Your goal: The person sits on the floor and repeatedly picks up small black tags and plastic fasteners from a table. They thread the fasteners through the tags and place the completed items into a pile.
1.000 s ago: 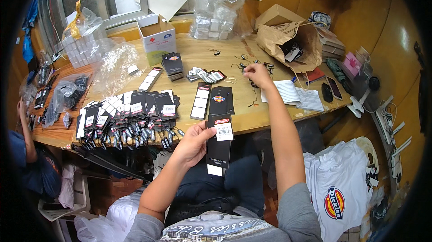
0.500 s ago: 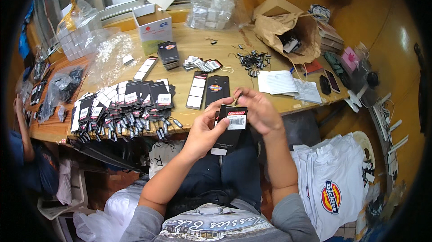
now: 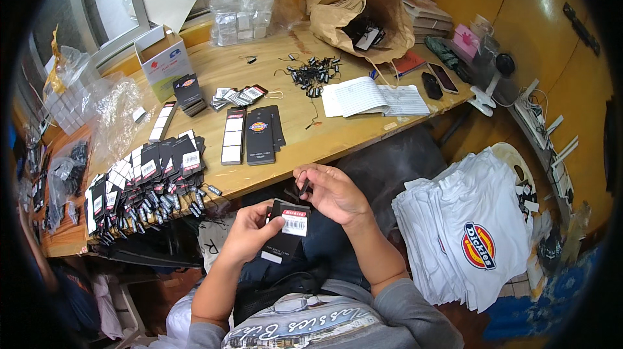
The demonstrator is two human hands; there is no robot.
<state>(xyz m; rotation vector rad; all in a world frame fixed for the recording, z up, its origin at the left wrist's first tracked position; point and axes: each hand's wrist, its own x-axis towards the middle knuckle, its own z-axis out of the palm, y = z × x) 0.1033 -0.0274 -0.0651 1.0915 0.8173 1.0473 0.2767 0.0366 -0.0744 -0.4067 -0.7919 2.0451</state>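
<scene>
My left hand (image 3: 252,231) is closed on black hang tags (image 3: 284,243), its thumb pressed over the front one, which carries a white barcode sticker and a red strip. Just above the tags' top edge, my right hand (image 3: 339,197) pinches a small black tag string (image 3: 303,188). Whether the string runs through the tags is too small to tell. Both hands are over my lap, in front of the table edge. Finished-looking black tags with strings attached (image 3: 152,177) lie in an overlapping heap at the left, their small fasteners hanging toward the edge.
Stacked black tags (image 3: 261,138) and a sticker strip card (image 3: 233,138) lie on the table (image 3: 350,148). Behind are a pile of black strings (image 3: 313,74), an open notebook (image 3: 363,99), a paper bag (image 3: 331,21) and a white box (image 3: 162,63). Folded white shirts (image 3: 441,232) are at right.
The view has swung, so the table things appear farther left. Both hands are lower, closer to my body. My right hand, still pinching the string, has shifted slightly away from the tags.
</scene>
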